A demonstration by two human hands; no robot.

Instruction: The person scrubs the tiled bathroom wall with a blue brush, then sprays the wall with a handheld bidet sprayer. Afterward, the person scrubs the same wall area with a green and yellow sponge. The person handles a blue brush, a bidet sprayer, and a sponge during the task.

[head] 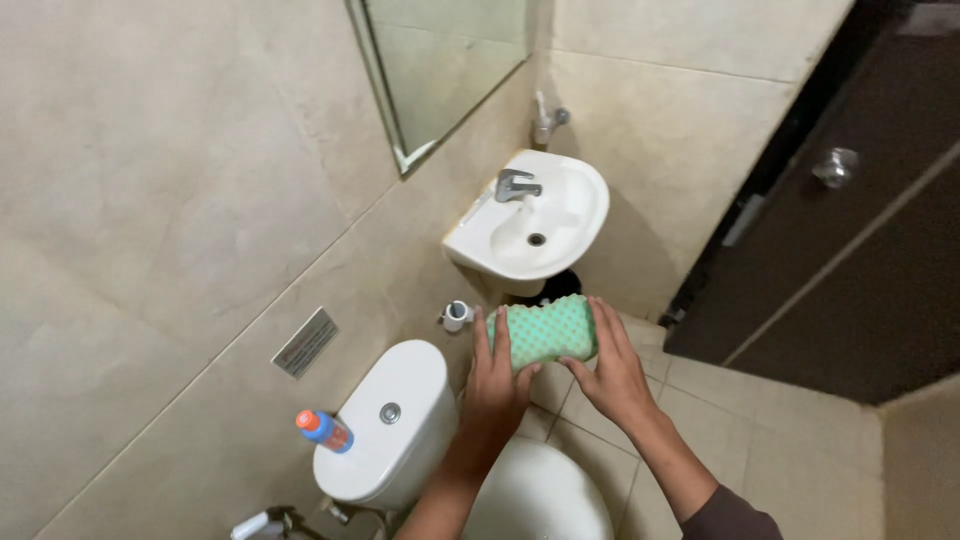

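— While both hands meet above the toilet tank (385,420), what's between their fingers?
— A green sponge (545,332): left hand (497,385) and right hand (612,375) each curl closed around it, sink (570,205) just beyond.

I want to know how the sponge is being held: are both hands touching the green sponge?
Touching. The head view shows the left hand with fingers behind and thumb across the green sponge, and the right hand with fingers against its right end and thumb under it.

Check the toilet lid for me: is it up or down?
Down. The white toilet lid lies flat over the bowl, below both hands, left hand and right hand, which hold a green sponge.
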